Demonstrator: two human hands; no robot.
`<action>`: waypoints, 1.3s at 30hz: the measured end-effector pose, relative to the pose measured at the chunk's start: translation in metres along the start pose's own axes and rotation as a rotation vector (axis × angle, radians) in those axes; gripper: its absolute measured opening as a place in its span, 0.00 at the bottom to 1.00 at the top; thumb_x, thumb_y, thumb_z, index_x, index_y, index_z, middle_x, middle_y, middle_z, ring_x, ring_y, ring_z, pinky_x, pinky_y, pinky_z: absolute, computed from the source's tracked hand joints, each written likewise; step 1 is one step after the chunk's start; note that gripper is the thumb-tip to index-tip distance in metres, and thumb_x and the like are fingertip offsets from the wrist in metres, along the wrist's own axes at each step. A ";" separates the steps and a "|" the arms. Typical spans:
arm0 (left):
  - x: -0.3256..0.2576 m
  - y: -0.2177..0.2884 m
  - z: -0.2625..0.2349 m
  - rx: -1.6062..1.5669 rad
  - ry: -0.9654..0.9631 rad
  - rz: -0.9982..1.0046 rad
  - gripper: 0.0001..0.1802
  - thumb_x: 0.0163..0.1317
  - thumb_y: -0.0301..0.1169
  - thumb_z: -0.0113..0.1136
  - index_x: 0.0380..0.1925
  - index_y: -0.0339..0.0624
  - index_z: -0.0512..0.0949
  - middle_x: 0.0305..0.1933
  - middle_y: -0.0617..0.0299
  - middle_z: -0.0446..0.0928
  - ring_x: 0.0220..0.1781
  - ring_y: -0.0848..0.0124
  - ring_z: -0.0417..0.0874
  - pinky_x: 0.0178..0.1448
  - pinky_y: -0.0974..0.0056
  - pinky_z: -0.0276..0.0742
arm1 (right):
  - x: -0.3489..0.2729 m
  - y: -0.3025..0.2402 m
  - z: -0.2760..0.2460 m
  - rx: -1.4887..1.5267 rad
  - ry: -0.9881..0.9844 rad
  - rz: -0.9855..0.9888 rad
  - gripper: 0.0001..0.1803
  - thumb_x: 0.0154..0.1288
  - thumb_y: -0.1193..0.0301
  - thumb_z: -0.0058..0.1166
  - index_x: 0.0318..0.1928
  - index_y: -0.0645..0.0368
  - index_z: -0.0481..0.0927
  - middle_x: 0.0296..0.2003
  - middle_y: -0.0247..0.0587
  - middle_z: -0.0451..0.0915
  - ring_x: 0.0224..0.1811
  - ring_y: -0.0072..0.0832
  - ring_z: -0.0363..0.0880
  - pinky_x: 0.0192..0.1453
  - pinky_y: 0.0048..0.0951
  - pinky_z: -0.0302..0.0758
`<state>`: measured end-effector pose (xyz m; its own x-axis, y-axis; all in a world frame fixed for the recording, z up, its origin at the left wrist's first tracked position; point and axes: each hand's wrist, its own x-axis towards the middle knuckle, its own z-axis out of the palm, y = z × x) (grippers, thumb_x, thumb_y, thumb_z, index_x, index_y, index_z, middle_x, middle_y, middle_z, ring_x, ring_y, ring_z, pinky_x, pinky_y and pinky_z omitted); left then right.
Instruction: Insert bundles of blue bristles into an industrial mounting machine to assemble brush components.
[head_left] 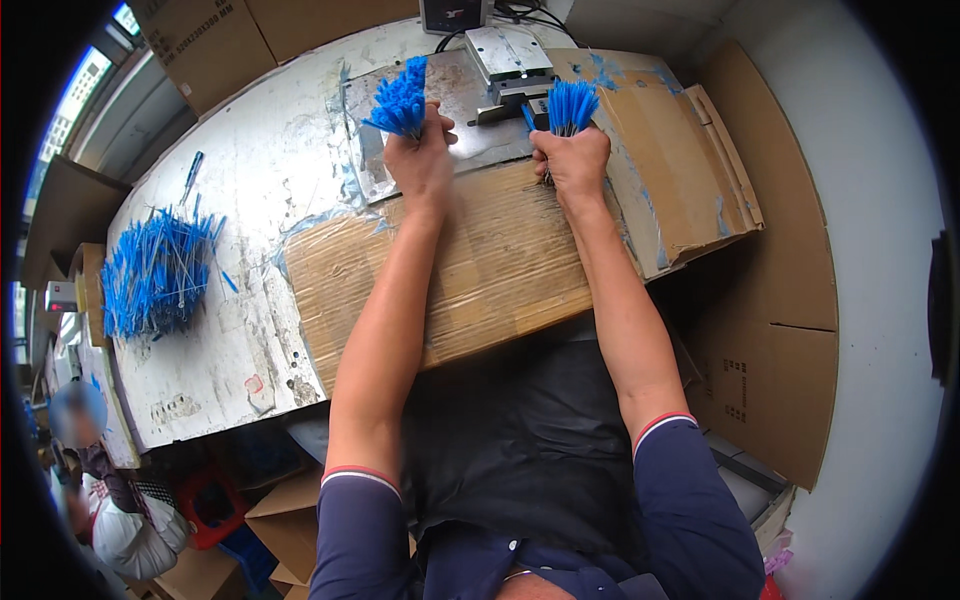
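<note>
At eleven o'clock the left hand clasps a blue bundle; at one, the right hand grips a second bundle; a slackened grasp could scatter either

The table goes across the scene. On its left part lies a pile of sticks, and a tool lies on the far side of this pile. At the near edge, in the middle, there is a cardboard sheet. Behind the sheet lies a plate, and the machine stands at the far right of it. The left hand holds the left bundle over the plate. The right hand holds the right bundle on the near right of the machine. Farther right, on the table, is a carton, then the wall.
</note>
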<state>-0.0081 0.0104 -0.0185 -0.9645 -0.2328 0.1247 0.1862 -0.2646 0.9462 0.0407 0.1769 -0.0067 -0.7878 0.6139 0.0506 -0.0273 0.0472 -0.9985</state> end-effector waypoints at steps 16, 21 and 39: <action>0.002 -0.021 -0.004 0.219 -0.013 0.244 0.09 0.73 0.33 0.64 0.44 0.39 0.86 0.34 0.64 0.87 0.34 0.78 0.84 0.40 0.68 0.79 | -0.001 -0.005 0.010 -0.005 0.044 0.024 0.07 0.53 0.82 0.67 0.28 0.65 0.79 0.23 0.39 0.81 0.18 0.25 0.80 0.18 0.25 0.75; -0.001 -0.013 -0.006 0.421 -0.001 0.354 0.10 0.71 0.31 0.65 0.49 0.41 0.85 0.36 0.60 0.88 0.34 0.77 0.81 0.42 0.67 0.77 | -0.004 -0.005 0.011 0.047 0.040 0.028 0.07 0.55 0.80 0.67 0.30 0.65 0.80 0.23 0.39 0.81 0.18 0.24 0.80 0.18 0.24 0.76; -0.002 0.002 0.015 0.859 -0.268 0.474 0.07 0.59 0.23 0.56 0.36 0.40 0.81 0.34 0.46 0.82 0.41 0.45 0.83 0.47 0.44 0.76 | -0.005 0.004 0.000 0.429 0.018 -0.043 0.07 0.61 0.79 0.67 0.39 0.65 0.83 0.28 0.37 0.83 0.25 0.25 0.83 0.27 0.26 0.82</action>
<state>-0.0084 0.0243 -0.0125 -0.8563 0.1065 0.5054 0.4644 0.5870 0.6632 0.0444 0.1735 -0.0111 -0.7697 0.6322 0.0888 -0.3164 -0.2569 -0.9132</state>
